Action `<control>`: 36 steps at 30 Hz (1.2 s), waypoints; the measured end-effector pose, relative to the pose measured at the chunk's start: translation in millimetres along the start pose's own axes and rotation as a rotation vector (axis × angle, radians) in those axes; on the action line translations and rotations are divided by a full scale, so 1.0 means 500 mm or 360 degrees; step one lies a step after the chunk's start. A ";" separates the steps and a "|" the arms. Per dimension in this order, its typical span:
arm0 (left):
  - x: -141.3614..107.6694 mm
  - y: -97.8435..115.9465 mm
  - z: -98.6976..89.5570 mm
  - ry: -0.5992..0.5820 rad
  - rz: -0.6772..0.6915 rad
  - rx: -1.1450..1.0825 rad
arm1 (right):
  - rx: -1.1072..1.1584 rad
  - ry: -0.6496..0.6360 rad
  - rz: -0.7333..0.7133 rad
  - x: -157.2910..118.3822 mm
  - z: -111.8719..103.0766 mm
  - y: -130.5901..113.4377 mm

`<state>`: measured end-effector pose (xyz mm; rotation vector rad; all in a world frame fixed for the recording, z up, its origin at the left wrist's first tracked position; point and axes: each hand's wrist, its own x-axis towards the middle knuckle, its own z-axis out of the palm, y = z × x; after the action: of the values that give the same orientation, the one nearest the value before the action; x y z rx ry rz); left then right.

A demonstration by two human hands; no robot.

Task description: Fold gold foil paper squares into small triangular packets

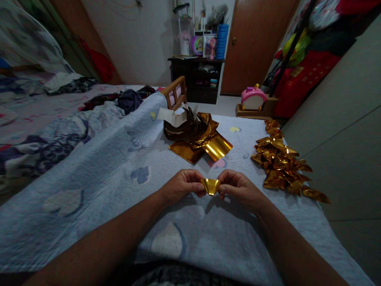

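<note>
Between my two hands is a small piece of folded gold foil paper, wider at the top than at the bottom. My left hand pinches its left end between thumb and fingers. The right end is pinched the same way by my right hand. Just beyond my hands lies a stack of gold foil sheets, fanned out, with dark and pale undersides curling up at the back. To the right, a heap of folded gold foil pieces runs along the bed's edge.
A pale blue quilt with heart shapes covers the surface under my hands. Crumpled bedding and clothes lie at left. Farther back are a dark cabinet, a pink toy and a wooden door. A pale panel borders the right side.
</note>
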<state>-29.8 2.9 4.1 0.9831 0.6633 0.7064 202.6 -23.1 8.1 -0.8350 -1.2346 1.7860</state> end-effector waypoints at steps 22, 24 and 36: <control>-0.005 0.015 0.001 0.0101 0.0089 0.0295 | -0.0032 -0.0003 0.0001 0.004 -0.004 0.001; -0.005 0.016 0.002 0.0094 0.0108 0.0307 | -0.0037 -0.0005 0.0005 0.004 -0.004 0.000; -0.003 0.015 0.003 0.0102 0.0161 0.0315 | -0.0082 0.0018 -0.0024 0.004 -0.001 -0.003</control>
<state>-31.0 3.9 11.5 1.1863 0.7538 0.7744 202.5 -20.9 9.0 -0.8618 -1.2809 1.7419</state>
